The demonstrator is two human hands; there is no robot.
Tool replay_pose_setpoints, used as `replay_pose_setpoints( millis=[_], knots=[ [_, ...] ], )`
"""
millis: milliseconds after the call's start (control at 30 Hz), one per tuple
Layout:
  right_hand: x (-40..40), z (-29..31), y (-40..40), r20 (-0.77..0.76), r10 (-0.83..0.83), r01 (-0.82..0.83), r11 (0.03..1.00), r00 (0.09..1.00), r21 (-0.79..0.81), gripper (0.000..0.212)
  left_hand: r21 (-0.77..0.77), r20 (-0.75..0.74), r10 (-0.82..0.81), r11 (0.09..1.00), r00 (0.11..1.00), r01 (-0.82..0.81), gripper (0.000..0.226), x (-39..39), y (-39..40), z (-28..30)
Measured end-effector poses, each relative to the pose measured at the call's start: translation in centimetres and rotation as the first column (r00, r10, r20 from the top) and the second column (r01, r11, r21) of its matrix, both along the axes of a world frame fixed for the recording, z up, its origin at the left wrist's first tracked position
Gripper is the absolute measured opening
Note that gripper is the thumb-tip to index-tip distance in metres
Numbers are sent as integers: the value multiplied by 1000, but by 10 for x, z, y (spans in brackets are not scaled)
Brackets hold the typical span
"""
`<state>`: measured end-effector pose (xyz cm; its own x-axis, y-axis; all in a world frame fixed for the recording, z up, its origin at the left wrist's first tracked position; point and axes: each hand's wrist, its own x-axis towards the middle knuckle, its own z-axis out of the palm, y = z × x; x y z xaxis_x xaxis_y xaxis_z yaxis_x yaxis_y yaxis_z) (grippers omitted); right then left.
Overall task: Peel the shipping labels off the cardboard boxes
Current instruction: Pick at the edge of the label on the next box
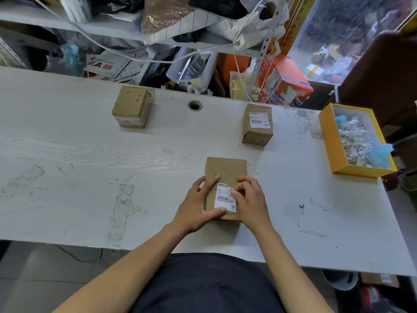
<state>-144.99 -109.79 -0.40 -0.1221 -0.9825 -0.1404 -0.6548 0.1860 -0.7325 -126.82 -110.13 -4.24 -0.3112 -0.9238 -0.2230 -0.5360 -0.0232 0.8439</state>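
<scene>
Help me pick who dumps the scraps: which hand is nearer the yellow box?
Right. The right hand picks at the label on the near carton, on the side toward the yellow box; the left hand holds the carton's opposite side, farther away.

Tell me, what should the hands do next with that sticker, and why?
Probably pull the shipping label leftward off the nearest cardboard box. The right hand already pinches its lifted right edge, and the left hand presses the box steady.
</scene>
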Motion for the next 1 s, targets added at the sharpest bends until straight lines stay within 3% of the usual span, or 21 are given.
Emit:
replay_pose_setpoints(
  millis=[1000],
  knots=[
    [-1,5,2,13,8,-8,1000,1000,1,14,-10,7,-4,1000,1000,4,83,0,1,1]
  ],
)
